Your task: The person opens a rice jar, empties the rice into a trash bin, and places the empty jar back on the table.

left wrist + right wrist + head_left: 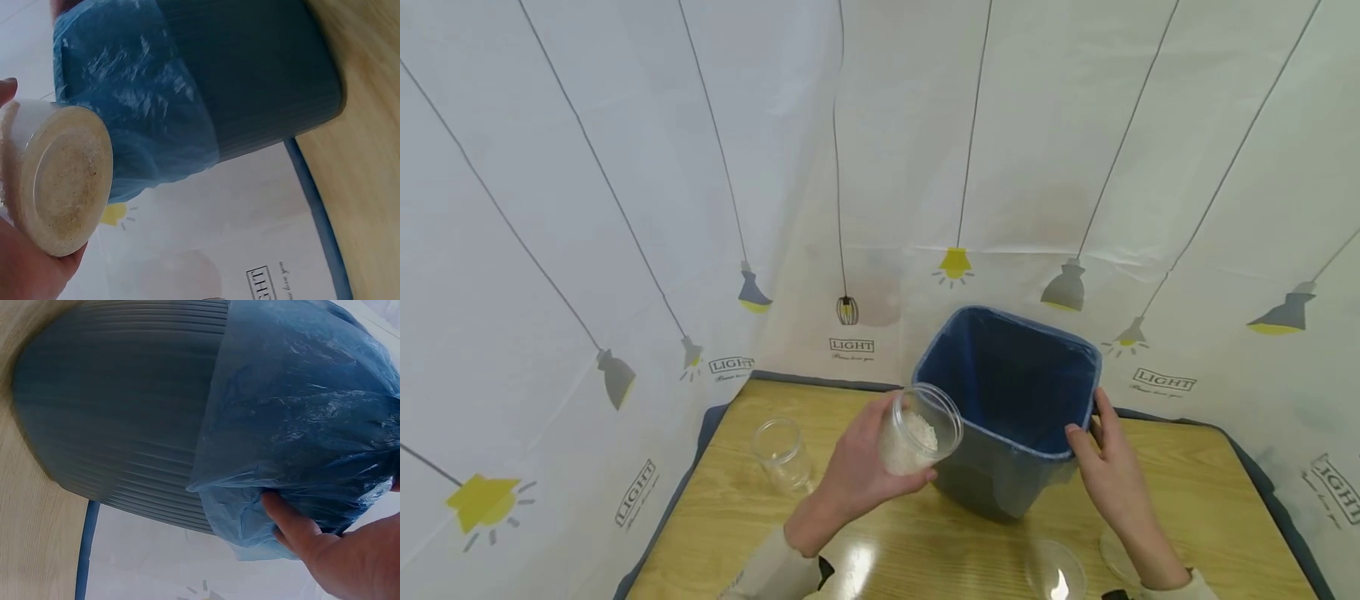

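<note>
My left hand [856,467] grips a clear plastic jar [901,450] and tilts it toward a trash can [992,483], its open mouth near the can's left rim. White, rice-like grains [920,429] lie inside the jar. In the left wrist view the jar's round base [70,181] faces the camera. A blue plastic bag [294,425] lines the can and folds down over its outside. At the can's right rim my right hand [1114,479] holds the edge and the bag, thumb toward the opening and fingers outside.
A second clear jar [781,454] stands on the wooden table [700,517] at the left. Two clear round lids [1054,571] lie near the front, right of the middle. Behind the table hangs a white sheet [895,167] printed with lamps.
</note>
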`<state>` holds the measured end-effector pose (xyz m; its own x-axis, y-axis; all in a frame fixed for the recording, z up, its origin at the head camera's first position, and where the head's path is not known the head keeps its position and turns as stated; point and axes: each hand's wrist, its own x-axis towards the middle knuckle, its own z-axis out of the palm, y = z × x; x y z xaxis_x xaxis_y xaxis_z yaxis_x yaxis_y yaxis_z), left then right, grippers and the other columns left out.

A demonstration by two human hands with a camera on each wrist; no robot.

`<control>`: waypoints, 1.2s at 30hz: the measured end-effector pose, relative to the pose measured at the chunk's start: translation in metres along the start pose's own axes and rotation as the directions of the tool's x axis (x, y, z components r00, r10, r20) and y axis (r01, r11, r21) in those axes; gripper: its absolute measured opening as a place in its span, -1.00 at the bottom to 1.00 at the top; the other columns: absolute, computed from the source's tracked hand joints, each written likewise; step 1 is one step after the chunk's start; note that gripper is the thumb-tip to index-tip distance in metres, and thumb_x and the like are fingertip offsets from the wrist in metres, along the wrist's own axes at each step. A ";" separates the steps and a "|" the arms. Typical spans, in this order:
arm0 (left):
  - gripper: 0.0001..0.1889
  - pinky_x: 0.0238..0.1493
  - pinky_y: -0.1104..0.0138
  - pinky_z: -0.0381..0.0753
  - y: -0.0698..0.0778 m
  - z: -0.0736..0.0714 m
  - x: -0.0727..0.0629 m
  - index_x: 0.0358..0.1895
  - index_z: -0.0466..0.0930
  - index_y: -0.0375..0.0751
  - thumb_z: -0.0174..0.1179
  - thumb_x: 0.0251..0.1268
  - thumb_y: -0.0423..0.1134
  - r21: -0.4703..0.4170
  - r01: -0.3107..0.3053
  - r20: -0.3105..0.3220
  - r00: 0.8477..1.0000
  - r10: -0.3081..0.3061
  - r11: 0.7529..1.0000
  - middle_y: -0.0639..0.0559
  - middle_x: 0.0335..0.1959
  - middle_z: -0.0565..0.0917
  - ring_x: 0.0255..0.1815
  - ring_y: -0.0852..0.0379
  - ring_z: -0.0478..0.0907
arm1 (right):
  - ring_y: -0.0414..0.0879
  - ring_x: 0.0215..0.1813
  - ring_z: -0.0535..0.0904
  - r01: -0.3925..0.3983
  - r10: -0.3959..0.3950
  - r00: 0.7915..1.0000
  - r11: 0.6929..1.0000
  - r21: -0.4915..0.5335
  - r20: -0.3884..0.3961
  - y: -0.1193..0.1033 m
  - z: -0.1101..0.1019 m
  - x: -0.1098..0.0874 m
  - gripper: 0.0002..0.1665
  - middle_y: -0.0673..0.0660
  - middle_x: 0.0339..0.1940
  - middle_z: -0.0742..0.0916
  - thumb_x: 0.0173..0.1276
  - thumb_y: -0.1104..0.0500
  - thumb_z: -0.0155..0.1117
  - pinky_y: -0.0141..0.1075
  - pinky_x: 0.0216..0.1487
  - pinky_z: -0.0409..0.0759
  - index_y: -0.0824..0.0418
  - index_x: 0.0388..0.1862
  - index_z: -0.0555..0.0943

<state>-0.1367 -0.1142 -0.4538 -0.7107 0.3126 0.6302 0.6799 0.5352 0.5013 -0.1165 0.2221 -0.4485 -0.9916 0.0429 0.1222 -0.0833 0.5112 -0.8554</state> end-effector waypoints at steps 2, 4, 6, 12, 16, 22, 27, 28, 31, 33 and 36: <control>0.03 -0.05 0.11 0.69 0.000 -0.003 0.006 0.39 0.36 -0.27 0.64 -0.21 0.09 0.020 -0.017 -0.001 1.000 0.017 1.000 -0.10 0.16 0.62 0.07 -0.02 0.62 | 0.47 0.56 0.16 0.001 -0.001 1.000 1.000 0.006 -0.003 0.000 0.000 0.000 -0.10 0.45 0.67 0.04 0.71 -0.02 -0.08 -0.06 0.30 0.40 0.21 0.72 -0.30; 0.03 -0.08 0.12 0.69 0.000 -0.006 0.012 0.39 0.35 -0.29 0.63 -0.20 0.08 0.051 -0.036 0.007 0.999 0.036 0.998 -0.13 0.17 0.61 0.05 -0.03 0.62 | 0.47 0.55 0.16 0.001 -0.001 1.000 1.000 0.014 -0.006 0.000 0.000 0.000 -0.09 0.45 0.67 0.04 0.71 -0.02 -0.07 -0.32 0.24 0.45 0.21 0.72 -0.29; 0.03 -0.09 0.12 0.68 0.000 -0.009 0.018 0.38 0.35 -0.31 0.64 -0.20 0.07 0.084 -0.059 0.020 0.998 0.057 0.995 -0.15 0.18 0.60 0.04 -0.04 0.61 | 0.47 0.55 0.16 0.002 -0.002 1.000 1.000 0.020 -0.003 0.000 0.001 0.000 -0.09 0.45 0.67 0.03 0.71 -0.01 -0.06 -0.55 0.14 0.40 0.21 0.72 -0.29; -0.02 -0.14 0.14 0.66 0.000 -0.019 0.035 0.36 0.38 -0.29 0.60 -0.13 0.13 0.195 -0.109 0.058 0.993 0.099 0.975 -0.13 0.13 0.62 -0.03 -0.02 0.60 | 0.45 0.56 0.16 -0.011 0.011 1.000 1.000 0.015 0.000 0.000 0.001 0.002 -0.09 0.43 0.68 0.02 0.70 0.01 -0.05 -0.10 0.29 0.42 0.22 0.72 -0.30; -0.01 -0.12 0.11 0.64 0.000 -0.024 0.046 0.36 0.38 -0.27 0.60 -0.14 0.15 0.268 -0.125 0.090 0.990 0.104 0.955 -0.13 0.12 0.63 -0.01 -0.03 0.60 | 0.45 0.55 0.17 -0.006 0.006 1.000 1.000 0.020 -0.013 0.000 0.002 0.001 -0.10 0.43 0.68 0.04 0.69 0.02 -0.04 -0.25 0.25 0.44 0.20 0.72 -0.27; 0.01 -0.13 0.10 0.65 0.001 -0.028 0.061 0.36 0.37 -0.26 0.62 -0.15 0.17 0.354 -0.144 0.133 0.986 0.102 0.924 -0.13 0.10 0.63 -0.02 -0.05 0.59 | 0.44 0.55 0.19 0.001 0.000 1.000 1.000 0.014 -0.017 0.000 0.001 0.000 -0.10 0.39 0.69 0.02 0.69 0.01 -0.04 -0.61 0.09 0.38 0.20 0.73 -0.27; 0.00 -0.15 0.12 0.65 0.001 -0.032 0.073 0.37 0.38 -0.26 0.61 -0.13 0.18 0.403 -0.169 0.160 0.981 0.112 0.900 -0.12 0.05 0.63 -0.07 -0.03 0.59 | 0.42 0.55 0.20 -0.004 0.004 1.000 1.000 0.002 -0.020 0.000 0.001 0.000 -0.10 0.38 0.69 0.03 0.69 0.02 -0.04 -0.57 0.11 0.38 0.19 0.73 -0.26; 0.00 -0.15 0.12 0.65 0.001 -0.033 0.075 0.37 0.39 -0.25 0.61 -0.13 0.18 0.409 -0.170 0.165 0.980 0.110 0.897 -0.12 0.05 0.63 -0.08 -0.03 0.60 | 0.42 0.55 0.20 -0.004 0.004 1.000 1.000 0.001 -0.021 0.000 0.001 -0.001 -0.10 0.38 0.69 0.04 0.69 0.01 -0.04 -0.57 0.11 0.38 0.18 0.73 -0.26; 0.00 -0.08 0.08 0.66 0.001 -0.035 0.081 0.38 0.39 -0.25 0.62 -0.12 0.17 0.425 -0.170 0.188 0.977 0.096 0.889 -0.14 0.08 0.63 -0.04 -0.05 0.62 | 0.42 0.55 0.20 -0.001 0.001 1.000 1.000 -0.005 -0.023 0.001 0.001 -0.001 -0.10 0.40 0.68 0.05 0.69 0.01 -0.04 -0.58 0.10 0.38 0.18 0.73 -0.26; 0.00 -0.05 0.05 0.66 0.002 -0.036 0.084 0.39 0.38 -0.23 0.62 -0.12 0.17 0.436 -0.166 0.208 0.975 0.081 0.884 -0.15 0.10 0.63 -0.01 -0.07 0.62 | 0.42 0.55 0.20 0.001 -0.001 1.000 1.000 -0.004 -0.025 0.001 0.001 -0.001 -0.10 0.41 0.68 0.06 0.69 0.00 -0.04 -0.57 0.11 0.39 0.18 0.73 -0.26; 0.02 -0.01 0.03 0.65 0.002 -0.038 0.088 0.41 0.35 -0.22 0.62 -0.11 0.18 0.452 -0.165 0.239 0.969 0.059 0.877 -0.16 0.12 0.62 0.03 -0.10 0.62 | 0.43 0.55 0.20 0.007 -0.007 1.000 1.000 0.005 -0.027 0.001 0.001 0.000 -0.10 0.41 0.68 0.06 0.69 0.00 -0.05 -0.66 0.05 0.36 0.18 0.73 -0.26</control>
<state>-0.1907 -0.1155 -0.3750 -0.6917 0.5224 0.4987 0.6319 0.7721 0.0677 -0.1162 0.2211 -0.4498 -0.9880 0.0623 0.1414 -0.0907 0.5070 -0.8572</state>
